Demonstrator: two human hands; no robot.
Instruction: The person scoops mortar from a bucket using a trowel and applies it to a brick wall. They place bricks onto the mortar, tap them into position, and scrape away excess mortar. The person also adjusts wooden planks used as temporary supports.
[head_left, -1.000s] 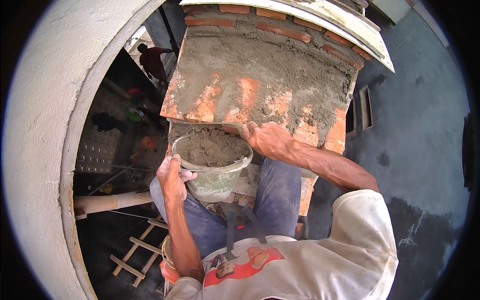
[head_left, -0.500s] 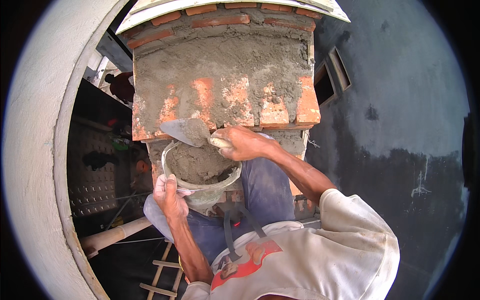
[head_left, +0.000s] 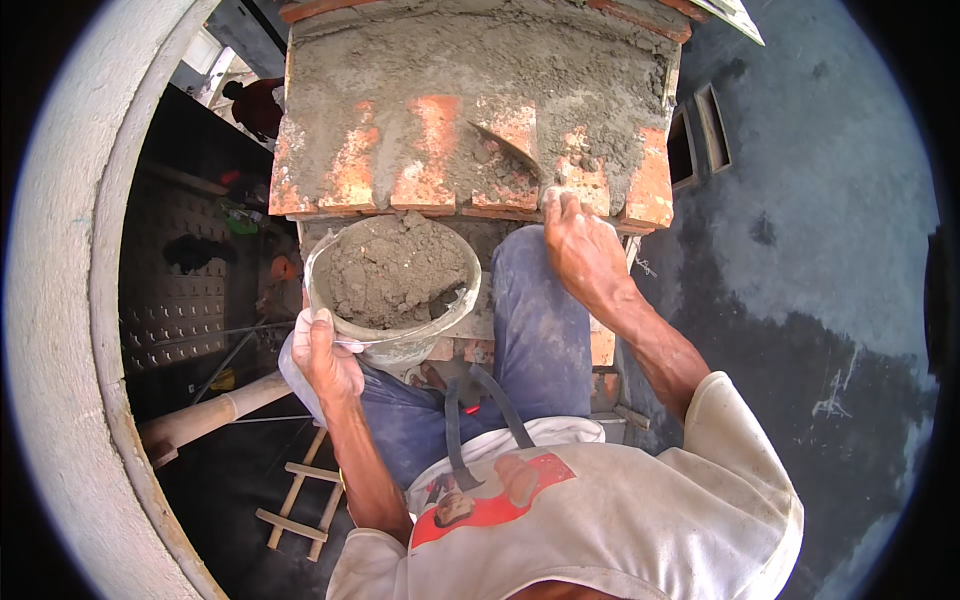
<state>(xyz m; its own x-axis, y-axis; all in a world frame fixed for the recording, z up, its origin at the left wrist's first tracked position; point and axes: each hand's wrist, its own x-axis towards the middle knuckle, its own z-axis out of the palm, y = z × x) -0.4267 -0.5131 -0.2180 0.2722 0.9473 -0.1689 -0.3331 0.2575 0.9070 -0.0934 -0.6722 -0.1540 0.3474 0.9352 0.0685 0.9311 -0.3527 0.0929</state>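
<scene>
My left hand (head_left: 328, 358) grips the rim of a bucket (head_left: 397, 350) heaped with wet grey mortar (head_left: 395, 272). The bucket stands between my knees, close against the near edge of a brick ledge. My right hand (head_left: 585, 245) is closed round the handle of a trowel (head_left: 512, 148), whose blade is tipped on edge over the bricks (head_left: 435, 150), right of the bucket. The hand hides most of the handle. Mortar covers the far part of the ledge (head_left: 480, 65), while the near bricks show orange through patchy smears.
A grey plastered wall (head_left: 800, 250) rises at the right, with a small window opening (head_left: 713, 128). A pale wall edge (head_left: 110, 250) curves along the left. Below at the left are a wooden ladder (head_left: 300, 500) and a thick pole (head_left: 215, 410). Another person (head_left: 257, 105) is far off at upper left.
The trowel, carrying mortar over the bucket before, has moved right onto the bricks with its blade turned on edge. My left hand keeps its hold on the bucket. The view has shifted.
</scene>
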